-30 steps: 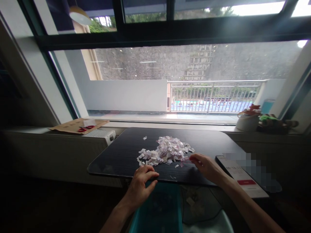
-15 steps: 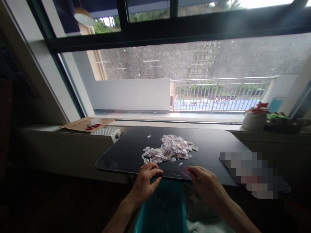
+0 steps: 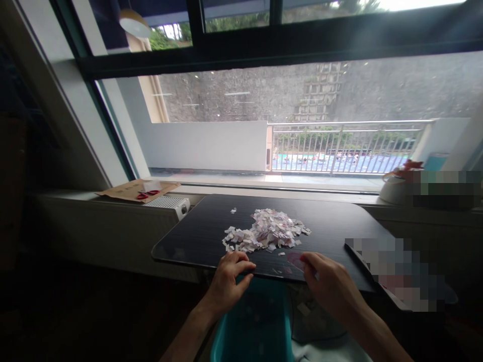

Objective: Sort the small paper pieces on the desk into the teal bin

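A flat black table with round corners (image 3: pixel 188 234) stands by a big dark-framed window (image 3: pixel 241 49). A heap of small white paper bits (image 3: pixel 274 227) sits on its middle — black tabletop spreads out on both sides. By the table's front edge, the bare left hand (image 3: pixel 228 280) is loose, thumb apart — the bare right hand (image 3: pixel 327 275) pinches a thin, see-through, pinkish piece (image 3: pixel 295 260). Below that edge is a blue-green plastic bin (image 3: pixel 226 337).

Small, pale, flat scraps (image 3: pixel 274 227), some pinkish, lie heaped loosely on the desk (image 3: pixel 199 234), trailing toward eight o'clock; a few stray bits (image 3: pixel 233 210) sit apart at ten o'clock; a clear, red-tinged piece (image 3: pixel 295 260), at five o'clock, is pinched in the right hand (image 3: pixel 329 277)
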{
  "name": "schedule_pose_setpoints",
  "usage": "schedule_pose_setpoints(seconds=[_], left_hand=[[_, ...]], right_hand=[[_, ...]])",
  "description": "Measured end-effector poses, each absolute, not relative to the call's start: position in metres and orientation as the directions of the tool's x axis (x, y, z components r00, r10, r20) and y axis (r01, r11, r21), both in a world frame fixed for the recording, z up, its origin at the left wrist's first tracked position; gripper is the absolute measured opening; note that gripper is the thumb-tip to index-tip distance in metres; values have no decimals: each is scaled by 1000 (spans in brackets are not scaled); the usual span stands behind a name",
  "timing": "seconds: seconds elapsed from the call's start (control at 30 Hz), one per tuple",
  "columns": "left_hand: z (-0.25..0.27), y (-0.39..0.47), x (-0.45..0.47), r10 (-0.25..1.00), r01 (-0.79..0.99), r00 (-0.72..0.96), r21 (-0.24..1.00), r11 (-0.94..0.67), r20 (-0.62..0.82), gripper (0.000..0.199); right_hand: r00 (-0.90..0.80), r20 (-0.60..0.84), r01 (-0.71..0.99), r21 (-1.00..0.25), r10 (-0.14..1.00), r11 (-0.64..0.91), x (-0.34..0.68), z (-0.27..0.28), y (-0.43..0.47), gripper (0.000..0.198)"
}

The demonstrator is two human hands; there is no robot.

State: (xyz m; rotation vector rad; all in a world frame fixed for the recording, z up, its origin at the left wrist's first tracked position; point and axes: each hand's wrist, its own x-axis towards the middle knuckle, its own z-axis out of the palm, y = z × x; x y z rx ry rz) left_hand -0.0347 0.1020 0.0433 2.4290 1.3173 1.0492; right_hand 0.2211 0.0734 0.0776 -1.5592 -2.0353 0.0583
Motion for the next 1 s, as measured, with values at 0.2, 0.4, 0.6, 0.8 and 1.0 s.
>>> schedule_pose_setpoints(seconds=[0.2, 0.4, 0.6, 0.8, 1.0], left_hand=[[43, 103, -34, 783, 661, 348, 457, -595, 516, 18], [42, 104, -35, 779, 654, 349, 460, -601, 521, 19], [42, 103, -34, 785, 661, 347, 460, -593, 514, 19], [43, 102, -34, 784, 660, 352, 459, -595, 511, 19], [43, 102, -34, 788, 655, 353, 469, -593, 504, 19]], right_hand=[[-144, 344, 894, -357, 928, 271, 207, 75, 59, 26], [-158, 337, 873, -391, 928, 291, 197, 78, 66, 26], [-172, 327, 883, -367, 929, 292, 194, 77, 60, 24], [-186, 328, 864, -394, 926, 313, 183, 78, 71, 25], [-242, 322, 831, -419, 915, 367, 186, 80, 77, 24]])
